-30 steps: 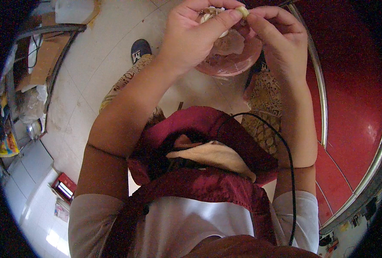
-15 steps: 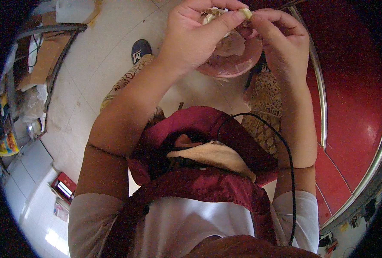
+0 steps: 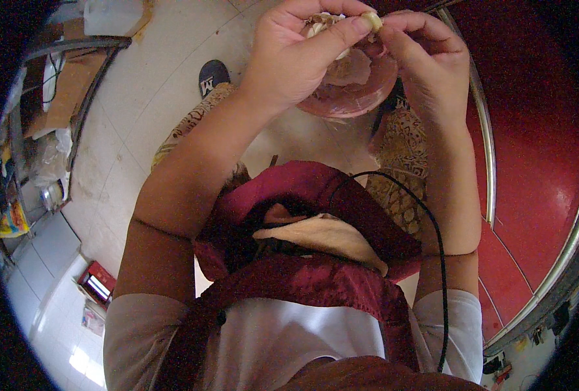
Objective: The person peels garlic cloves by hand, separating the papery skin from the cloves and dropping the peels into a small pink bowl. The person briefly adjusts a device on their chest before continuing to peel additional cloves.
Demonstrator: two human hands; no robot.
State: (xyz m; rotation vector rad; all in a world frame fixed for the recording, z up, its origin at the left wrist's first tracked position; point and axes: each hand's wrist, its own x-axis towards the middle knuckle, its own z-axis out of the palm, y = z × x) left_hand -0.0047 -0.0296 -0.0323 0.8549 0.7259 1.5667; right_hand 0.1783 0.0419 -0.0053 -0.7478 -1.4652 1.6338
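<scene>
My left hand (image 3: 297,55) pinches a pale garlic clove (image 3: 372,21) between thumb and forefinger. At the clove's other side, my right hand (image 3: 436,55) has its thumb and forefinger closed at the edge; any skin between those fingertips is too small to make out. Beneath both hands is a reddish, see-through round bowl (image 3: 368,101). Whitish garlic and papery skins (image 3: 320,27) show in it, partly covered by my left hand.
To the right runs a red cabinet front (image 3: 531,130) with metal trim. A dark-framed shelf (image 3: 97,44) holds cardboard and plastic bags at left. My shoe (image 3: 214,77) rests on the tiled floor (image 3: 152,85). A black cable (image 3: 441,260) hangs by my right arm.
My right hand's fingertips have shifted slightly at the clove, and a pinkish fingertip below it no longer shows. My left hand and the bowl stay nearly in place.
</scene>
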